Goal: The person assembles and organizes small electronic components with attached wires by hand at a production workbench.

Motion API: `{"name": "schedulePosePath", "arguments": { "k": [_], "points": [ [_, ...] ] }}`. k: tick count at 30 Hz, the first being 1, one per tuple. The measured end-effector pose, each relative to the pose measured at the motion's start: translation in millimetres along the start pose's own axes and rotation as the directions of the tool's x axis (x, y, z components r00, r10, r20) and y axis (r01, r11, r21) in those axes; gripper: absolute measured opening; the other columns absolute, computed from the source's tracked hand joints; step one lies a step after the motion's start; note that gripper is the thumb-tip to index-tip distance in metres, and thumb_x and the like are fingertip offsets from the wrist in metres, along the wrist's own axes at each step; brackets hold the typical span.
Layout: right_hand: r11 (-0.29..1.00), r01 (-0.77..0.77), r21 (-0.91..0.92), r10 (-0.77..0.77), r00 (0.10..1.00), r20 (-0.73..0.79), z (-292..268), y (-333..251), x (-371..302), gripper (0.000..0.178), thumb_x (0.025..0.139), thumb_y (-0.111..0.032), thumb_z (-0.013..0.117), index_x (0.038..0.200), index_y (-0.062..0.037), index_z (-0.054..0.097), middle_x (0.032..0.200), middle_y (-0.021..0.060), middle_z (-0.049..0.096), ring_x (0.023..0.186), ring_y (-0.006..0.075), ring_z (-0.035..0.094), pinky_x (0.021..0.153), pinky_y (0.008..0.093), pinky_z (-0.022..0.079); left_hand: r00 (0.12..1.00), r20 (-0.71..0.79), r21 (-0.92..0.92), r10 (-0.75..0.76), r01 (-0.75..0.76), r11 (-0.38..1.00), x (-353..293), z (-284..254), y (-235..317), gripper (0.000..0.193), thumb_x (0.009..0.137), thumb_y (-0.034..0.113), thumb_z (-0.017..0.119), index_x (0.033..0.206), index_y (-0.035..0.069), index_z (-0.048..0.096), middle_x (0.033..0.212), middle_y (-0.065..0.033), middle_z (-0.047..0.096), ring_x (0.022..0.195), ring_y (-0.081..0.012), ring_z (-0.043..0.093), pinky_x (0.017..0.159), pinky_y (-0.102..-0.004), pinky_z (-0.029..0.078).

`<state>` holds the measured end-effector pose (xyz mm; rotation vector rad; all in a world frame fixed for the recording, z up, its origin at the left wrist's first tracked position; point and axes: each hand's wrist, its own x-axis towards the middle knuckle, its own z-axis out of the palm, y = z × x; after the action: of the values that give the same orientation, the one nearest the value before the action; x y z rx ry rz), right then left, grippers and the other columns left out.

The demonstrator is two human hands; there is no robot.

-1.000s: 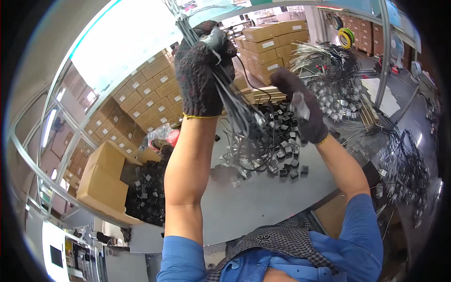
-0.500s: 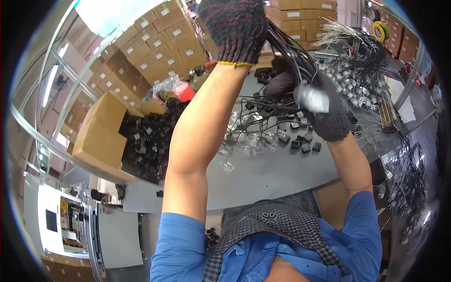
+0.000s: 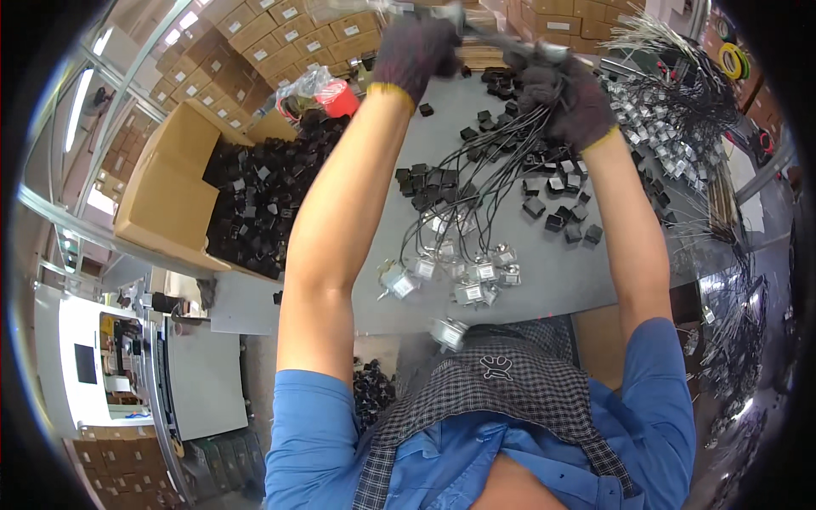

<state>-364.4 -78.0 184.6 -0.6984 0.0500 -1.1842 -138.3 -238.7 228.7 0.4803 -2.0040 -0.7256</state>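
Note:
My right hand (image 3: 582, 102), in a dark knit glove, is closed round a bundle of black cables (image 3: 518, 140) above the far part of the table. The cables run down toward me to several small silver metal parts with white labels (image 3: 476, 272). One such metal part (image 3: 449, 333) is at the table's near edge, by my apron. My left hand (image 3: 421, 53), gloved alike, is raised at the upper middle and blurred. Its fingers look closed at a greyish smeared thing (image 3: 446, 15), too blurred to name. A dark strand stretches between the two hands.
Small black blocks (image 3: 557, 221) lie scattered over the grey table (image 3: 544, 285). On the left stands an open cardboard box (image 3: 161, 183) full of black pieces. Silver parts with wires (image 3: 680, 144) are heaped at the right. Stacked cartons (image 3: 306, 42) rise behind.
My left hand has drawn slightly lower and its blur is stronger. My right hand has moved up and away, and the cables now hang toward me with the silver parts spread near the front edge.

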Motion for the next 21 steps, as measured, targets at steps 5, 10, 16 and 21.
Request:
{"name": "schedulePosePath", "arguments": {
  "k": [5,10,16,21],
  "points": [
    [0.936,-0.036,-0.351,-0.152,0.857,-0.493,-103.5,40.1,21.7,0.049,0.106,-0.028,0.07,0.143,0.0019,0.056,0.086,-0.0007,0.065,0.067,0.0081,0.061,0.067,0.0269,0.057,0.791,0.178,-0.009,-0.586,0.596,0.803,-155.3,-3.9,-28.5,0.056,0.092,0.018,0.07,0.145,0.0,0.065,0.114,-0.0135,0.078,0.087,-0.0203,0.078,0.075,-0.0336,0.063],
    [0.902,-0.163,-0.399,-0.273,0.5,-0.822,-220.4,21.6,10.0,0.037,0.104,-0.033,0.069,0.13,-0.0062,0.07,0.111,0.0187,0.08,0.095,0.028,0.08,0.075,0.0424,0.064,0.747,0.197,0.252,-0.635,0.588,0.769,-299.3,-3.8,-75.8,0.064,0.099,0.024,0.07,0.157,0.001,0.055,0.148,-0.0177,0.068,0.138,-0.0254,0.063,0.119,-0.0358,0.046],
    [-0.209,-0.544,-0.812,-0.929,0.371,-0.01,-147.4,75.4,-15.7,0.049,0.099,-0.043,0.073,0.135,-0.0088,0.07,0.12,0.0172,0.078,0.114,0.0386,0.074,0.097,0.0454,0.056,0.728,-0.015,-0.106,-0.686,0.681,0.725,-381.9,18.6,-99.1,0.067,0.098,0.009,0.07,0.161,0.001,0.048,0.137,-0.0188,0.072,0.123,-0.024,0.071,0.107,-0.0356,0.054],
    [-0.541,-0.206,-0.815,-0.499,0.859,0.114,-69.0,229.0,-92.7,0.069,0.078,-0.032,0.091,0.138,-0.0088,0.066,0.137,0.0184,0.069,0.124,0.0385,0.067,0.106,0.0468,0.055,0.659,-0.014,-0.341,-0.752,0.704,0.623,-386.1,34.1,-91.9,0.07,0.095,0.009,0.077,0.159,0.0,0.05,0.136,-0.0143,0.071,0.124,-0.0227,0.068,0.107,-0.0359,0.054]
  ]
}}
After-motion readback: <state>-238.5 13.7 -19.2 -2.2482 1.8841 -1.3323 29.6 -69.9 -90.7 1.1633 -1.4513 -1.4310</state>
